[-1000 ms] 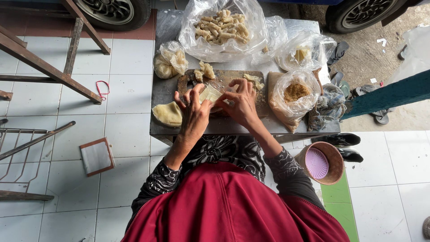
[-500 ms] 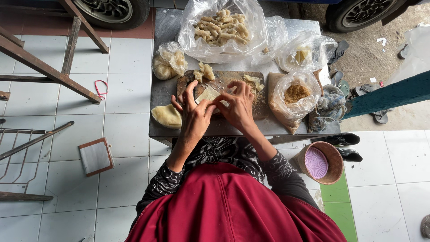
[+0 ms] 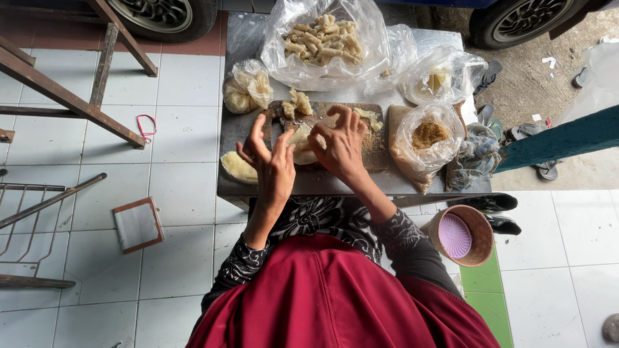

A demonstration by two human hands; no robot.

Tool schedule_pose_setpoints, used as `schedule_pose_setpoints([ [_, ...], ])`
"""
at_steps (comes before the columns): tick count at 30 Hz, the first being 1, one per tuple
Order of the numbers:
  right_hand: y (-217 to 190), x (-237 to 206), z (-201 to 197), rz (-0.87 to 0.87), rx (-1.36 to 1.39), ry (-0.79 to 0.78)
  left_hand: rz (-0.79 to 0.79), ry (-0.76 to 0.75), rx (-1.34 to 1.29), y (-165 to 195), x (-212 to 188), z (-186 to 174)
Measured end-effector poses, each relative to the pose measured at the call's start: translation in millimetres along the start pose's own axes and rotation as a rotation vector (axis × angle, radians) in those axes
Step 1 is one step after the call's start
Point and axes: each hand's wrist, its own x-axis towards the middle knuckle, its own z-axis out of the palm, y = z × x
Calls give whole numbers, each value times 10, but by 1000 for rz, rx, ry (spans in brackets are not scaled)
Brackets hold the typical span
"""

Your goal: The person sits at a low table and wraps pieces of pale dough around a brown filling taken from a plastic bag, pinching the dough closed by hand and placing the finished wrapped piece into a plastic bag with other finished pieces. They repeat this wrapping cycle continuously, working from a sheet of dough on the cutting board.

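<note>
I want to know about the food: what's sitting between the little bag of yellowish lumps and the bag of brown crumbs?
The wooden board, with small dough pieces on it, seen from the head camera.

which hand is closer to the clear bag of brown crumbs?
Right. The right hand works on the wooden board just beside the clear bag of brown crumbs; the left hand is farther away, across the board.

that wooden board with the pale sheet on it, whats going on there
A person at a small grey table works a pale dough sheet on the wooden board. The right hand presses its fingers on the sheet; the left hand is raised beside it, fingers spread. A big clear bag of finished rolls sits behind, and a bag of brown filling to the right.
</note>
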Motion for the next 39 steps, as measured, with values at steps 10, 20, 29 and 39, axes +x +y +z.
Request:
schedule_pose_setpoints([
  [10, 136, 388, 137, 118, 8, -93, 35, -76, 39, 115, -56, -41],
  [20, 141, 204, -79, -235, 17, -94, 15, -74, -3, 88, -14, -66],
  [29, 522, 498, -876, 273, 1172, -123, 192, -114, 99, 11, -30, -32],
  [39, 881, 1346, -965, 92, 548, 238, 121, -69, 136, -31, -58, -30],
])
